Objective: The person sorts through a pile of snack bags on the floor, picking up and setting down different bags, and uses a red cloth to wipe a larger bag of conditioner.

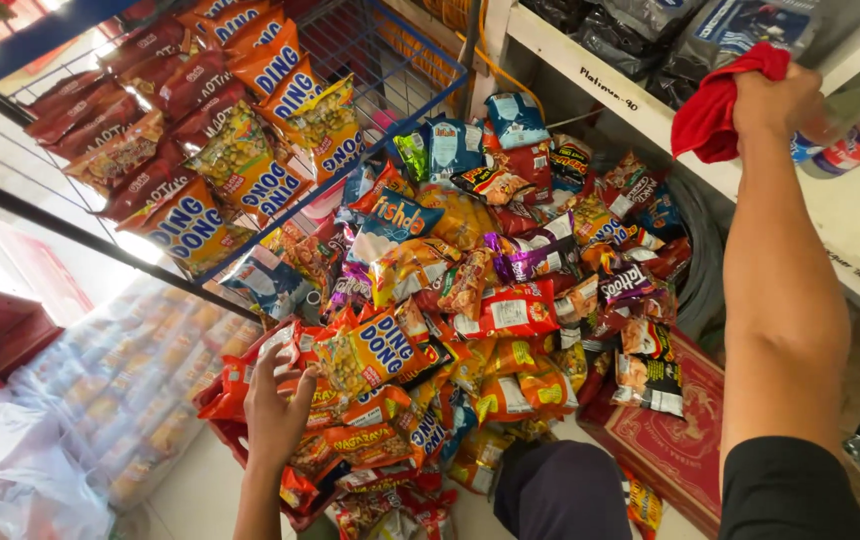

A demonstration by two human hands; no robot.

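Left hand: our left hand [275, 405] reaches down into the heap of snack packets [470, 300], its fingers [272, 362] spread and just touching an orange-and-red peanut packet [375, 350] at the near edge of the heap; we see no packet gripped.
Right hand: our right hand [775, 100] is raised to the white shelf [850, 215], fingers pressed together around a bunched red cloth [715, 110] that rests against the shelf's front edge.
Where the packets lie: the loose packets are piled on the floor and over a red crate [225, 425], well below the blue wire rack [390, 75].
Done, as we judge it: the rack's upper tier already holds rows of orange and dark red packets [220, 130], standing fairly neatly, so part of the sorting looks finished.
Left, as we judge it: most of the mixed heap is unsorted, and the rack's lower part looks bare.
Shelf: we cannot tell how much of it has been wiped; dark foil bags [650, 30] sit on it behind the cloth.
Nearby: a red printed box [675, 430] lies beside the heap; wrapped multipacks [130, 380] lie to the left.
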